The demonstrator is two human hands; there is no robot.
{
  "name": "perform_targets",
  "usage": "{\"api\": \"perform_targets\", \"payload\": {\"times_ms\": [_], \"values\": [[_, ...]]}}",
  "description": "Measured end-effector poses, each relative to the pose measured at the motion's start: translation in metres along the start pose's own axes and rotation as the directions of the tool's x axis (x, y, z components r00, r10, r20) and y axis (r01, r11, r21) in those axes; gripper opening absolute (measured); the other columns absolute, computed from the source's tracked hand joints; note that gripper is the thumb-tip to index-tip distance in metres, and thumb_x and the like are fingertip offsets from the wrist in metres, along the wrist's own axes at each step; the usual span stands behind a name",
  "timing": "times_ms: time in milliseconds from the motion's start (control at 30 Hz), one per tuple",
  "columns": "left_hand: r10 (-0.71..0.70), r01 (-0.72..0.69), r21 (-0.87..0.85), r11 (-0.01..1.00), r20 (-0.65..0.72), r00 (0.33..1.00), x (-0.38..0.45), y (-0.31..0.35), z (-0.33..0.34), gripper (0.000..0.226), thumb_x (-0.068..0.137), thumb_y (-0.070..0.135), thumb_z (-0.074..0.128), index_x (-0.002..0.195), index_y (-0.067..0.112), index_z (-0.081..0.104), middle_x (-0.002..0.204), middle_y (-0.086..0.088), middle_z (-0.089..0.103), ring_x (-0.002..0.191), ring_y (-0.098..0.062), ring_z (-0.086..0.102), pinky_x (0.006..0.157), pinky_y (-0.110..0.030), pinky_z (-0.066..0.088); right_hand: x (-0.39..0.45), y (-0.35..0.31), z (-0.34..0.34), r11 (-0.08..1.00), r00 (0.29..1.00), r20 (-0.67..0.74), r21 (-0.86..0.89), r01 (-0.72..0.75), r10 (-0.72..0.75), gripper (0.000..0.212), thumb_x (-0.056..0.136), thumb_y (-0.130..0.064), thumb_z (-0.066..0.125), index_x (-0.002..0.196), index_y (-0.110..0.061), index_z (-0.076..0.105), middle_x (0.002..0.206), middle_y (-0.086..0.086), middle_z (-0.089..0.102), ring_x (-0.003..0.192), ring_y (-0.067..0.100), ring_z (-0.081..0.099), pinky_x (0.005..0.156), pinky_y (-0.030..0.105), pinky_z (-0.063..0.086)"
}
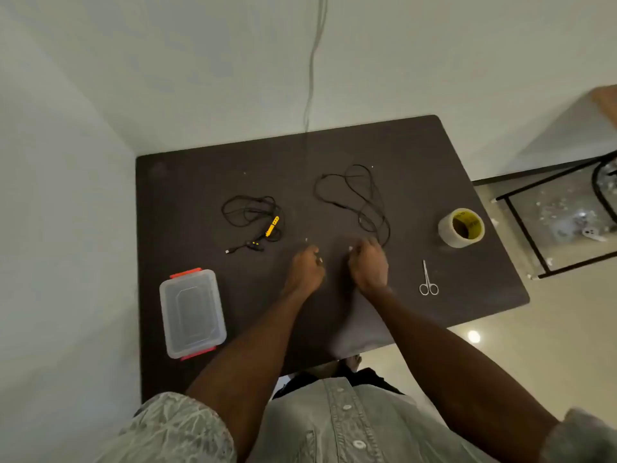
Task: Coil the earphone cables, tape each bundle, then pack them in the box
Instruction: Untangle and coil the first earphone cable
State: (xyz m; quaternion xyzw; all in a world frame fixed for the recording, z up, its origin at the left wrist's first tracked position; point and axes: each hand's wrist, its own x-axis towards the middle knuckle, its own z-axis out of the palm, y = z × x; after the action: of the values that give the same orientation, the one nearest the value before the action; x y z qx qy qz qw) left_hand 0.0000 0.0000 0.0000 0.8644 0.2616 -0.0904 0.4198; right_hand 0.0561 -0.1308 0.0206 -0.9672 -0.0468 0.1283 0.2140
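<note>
1. My left hand (305, 270) is low over the dark table (187, 182), fingers curled in; blurred, so I cannot tell if it pinches anything.
2. My right hand (367, 265) is beside it, near but apart, fingers curled down at the near end of the loose black earphone cable (364, 198). The frame is too soft to show whether I actually grip the cable.
3. That loose black earphone cable sprawls in open loops from my right fingertips toward the far side of the table.
4. The second earphone cable (250, 212), black with a yellow piece (272, 226), lies in a rough coil left of my hands, apart from them; its plug end trails toward the near left.
5. The clear plastic box (192, 314) with red clips sits at the near left of the table, lid on, well apart from both cables.
6. The scissors (428, 280) lie closed, just right of my right hand, handles toward me.
7. The tape roll (460, 227), clear tape on a yellow core, lies further right, near the table's right edge.
8. No tape is on either cable.
9. Grey shirt sleeves (177, 426) are rolled above my elbows.
</note>
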Motion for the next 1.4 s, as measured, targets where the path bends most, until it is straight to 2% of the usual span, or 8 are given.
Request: {"api": "perform_targets", "payload": {"times_ms": [67,200,467,667,833,967,1100,1400], "values": [[-0.051,0.052,-0.026,0.998,0.058,0.997,-0.004,0.005,0.008,0.027,0.086,0.008,0.058,0.112,0.001,0.064,0.116,-0.019,0.064,0.112,-0.034,0.057,0.094,-0.035,0.042,0.003,0.015,-0.012,0.992,0.984,-0.131,0.057,-0.116,0.123,0.023,0.092,-0.016,0.053,0.101,0.003,0.060,0.109,0.021,0.057,0.100,0.041,0.055,0.085,0.046,0.045],[-0.108,0.112,-0.021,0.994,0.127,0.986,-0.011,0.016,0.010,0.024,0.087,0.009,0.059,0.109,0.001,0.067,0.117,-0.019,0.064,0.113,-0.033,0.057,0.095,-0.033,0.042,0.014,0.040,-0.027,0.929,0.942,-0.057,0.194,-0.315,0.331,0.029,0.098,-0.022,0.045,0.110,0.002,0.057,0.121,0.021,0.053,0.112,0.041,0.052,0.092,0.043,0.040],[-0.134,0.134,0.010,0.991,0.085,0.987,-0.006,0.035,0.018,0.026,0.088,0.008,0.057,0.111,0.001,0.067,0.119,-0.017,0.065,0.115,-0.033,0.056,0.092,-0.031,0.042,0.043,0.053,-0.037,0.945,0.935,0.184,0.067,-0.320,0.304,0.074,0.086,-0.046,0.067,0.136,0.000,0.039,0.141,0.021,0.040,0.127,0.041,0.045,0.103,0.048,0.040],[-0.216,0.216,-0.026,0.976,0.020,0.976,-0.006,0.058,0.038,0.019,0.085,0.010,0.059,0.098,-0.001,0.068,0.107,-0.019,0.067,0.106,-0.034,0.060,0.087,-0.035,0.047,0.053,0.072,-0.033,0.989,0.958,0.254,0.020,-0.146,0.136,0.031,0.089,-0.017,0.055,0.112,0.004,0.061,0.130,0.023,0.048,0.110,0.041,0.056,0.096,0.041,0.046],[-0.403,0.392,-0.227,0.891,-0.002,0.915,-0.003,0.076,0.063,0.019,0.086,0.013,0.052,0.089,0.006,0.070,0.100,-0.014,0.070,0.098,-0.030,0.063,0.081,-0.034,0.048,0.053,0.097,-0.042,0.906,0.944,0.296,0.342,-0.247,0.146,0.010,0.084,-0.007,0.056,0.075,-0.004,0.059,0.083,0.015,0.067,0.078,0.029,0.064,0.075,0.043,0.054],[-0.531,0.489,-0.429,0.760,0.024,0.847,0.002,0.080,0.083,0.025,0.085,0.019,0.056,0.096,0.001,0.069,0.101,-0.019,0.069,0.096,-0.033,0.065,0.069,-0.032,0.046,0.051,0.115,-0.050,0.755,0.896,0.422,0.539,-0.373,0.142,0.018,0.075,-0.003,0.072,0.087,-0.013,0.062,0.083,0.011,0.070,0.072,0.022,0.067,0.070,0.037,0.055],[-0.575,0.505,-0.546,0.669,0.051,0.816,0.005,0.083,0.087,0.015,0.085,0.021,0.063,0.082,0.007,0.068,0.086,-0.015,0.068,0.081,-0.028,0.064,0.079,-0.038,0.054,0.051,0.124,-0.063,0.696,0.809,0.581,0.544,-0.468,0.091,0.011,0.081,-0.003,0.073,0.088,-0.009,0.067,0.081,0.008,0.069,0.069,0.015,0.064,0.061,0.025,0.053],[-0.554,0.486,-0.612,0.624,0.092,0.828,0.005,0.101,0.098,0.024,0.092,0.025,0.063,0.071,0.013,0.058,0.067,-0.001,0.058,0.059,-0.011,0.051,0.055,-0.023,0.040,0.047,0.127,-0.077,0.709,0.733,0.677,0.546,-0.446,-0.060,0.005,0.086,-0.005,0.070,0.088,-0.004,0.066,0.081,0.013,0.070,0.065,0.018,0.067,0.063,0.028,0.056]]}}
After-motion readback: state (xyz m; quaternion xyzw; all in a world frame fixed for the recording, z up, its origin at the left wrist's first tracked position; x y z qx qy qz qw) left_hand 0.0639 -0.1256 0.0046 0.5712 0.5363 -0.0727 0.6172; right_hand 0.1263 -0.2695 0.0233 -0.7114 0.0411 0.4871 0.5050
